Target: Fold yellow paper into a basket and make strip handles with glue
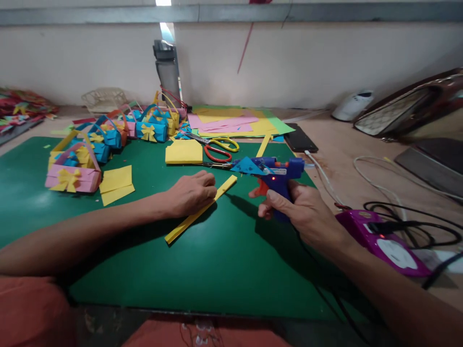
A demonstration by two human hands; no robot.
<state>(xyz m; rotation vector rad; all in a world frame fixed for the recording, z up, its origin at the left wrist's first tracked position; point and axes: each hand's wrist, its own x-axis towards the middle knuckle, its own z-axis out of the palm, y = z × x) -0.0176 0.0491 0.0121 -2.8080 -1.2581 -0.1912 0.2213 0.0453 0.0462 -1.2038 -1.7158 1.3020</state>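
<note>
A blue hot glue gun (280,185) with an orange trigger is gripped in my right hand (304,209), its nozzle pointing left above the mat. A blue paper scrap (248,166) covers part of its front, and a small red light glows on its side. My left hand (191,195) has its fingers curled down on a folded yellow paper strip (190,224), which lies slantwise on the green cutting mat (202,274). The fingertips are hidden beneath the hand. Just beyond are a stack of yellow paper (184,152) and scissors (219,153) with red and yellow handles.
Small paper baskets (74,178) with bows stand at the left, near two yellow paper squares (117,183). Coloured sheets (235,120), a bottle (168,72) and a phone (300,138) lie or stand behind. A purple power socket (383,241) with black cables sits at right.
</note>
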